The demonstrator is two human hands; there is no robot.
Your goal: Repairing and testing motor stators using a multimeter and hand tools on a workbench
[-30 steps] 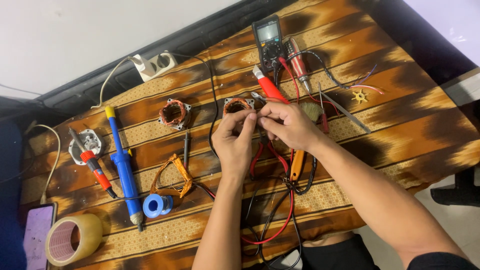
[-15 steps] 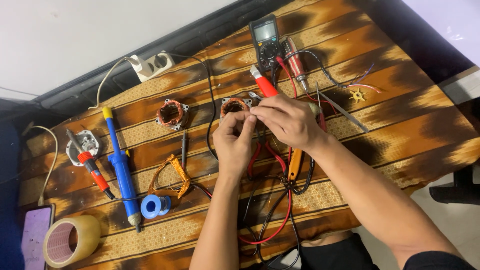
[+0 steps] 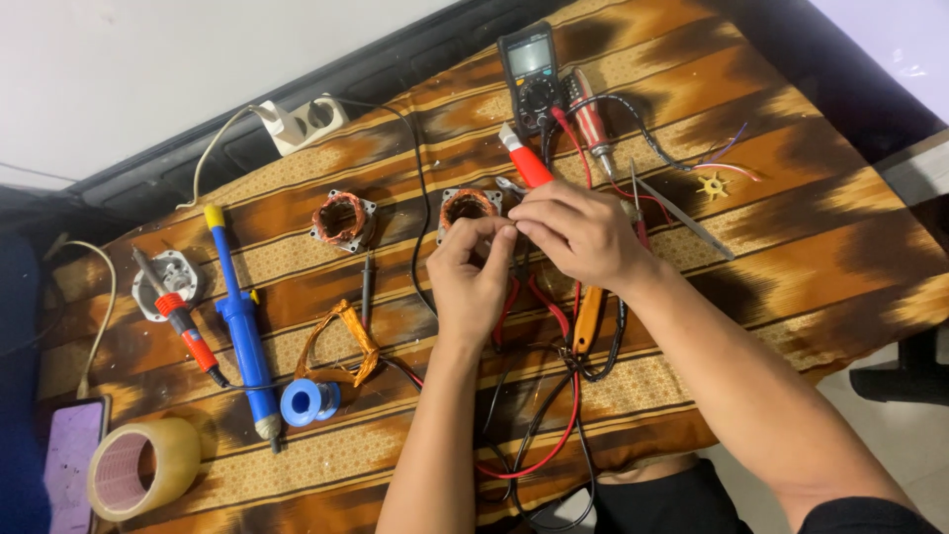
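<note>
Both hands, left hand [image 3: 473, 282] and right hand [image 3: 578, 232], pinch something tiny beside the copper-wound stator [image 3: 467, 210], mid-table.

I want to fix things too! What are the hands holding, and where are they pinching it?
It cannot be told. The left hand and right hand pinch fingertips together beside the copper coil, but whatever sits between them is too small to see.

Matt woven cloth [image 3: 791, 247] in brown and gold; 2 stators [image 3: 343, 220] of glossy copper winding in dull metal frames; translucent glossy tape roll [image 3: 143, 467]; blue plastic desoldering pump [image 3: 240, 321].
</note>
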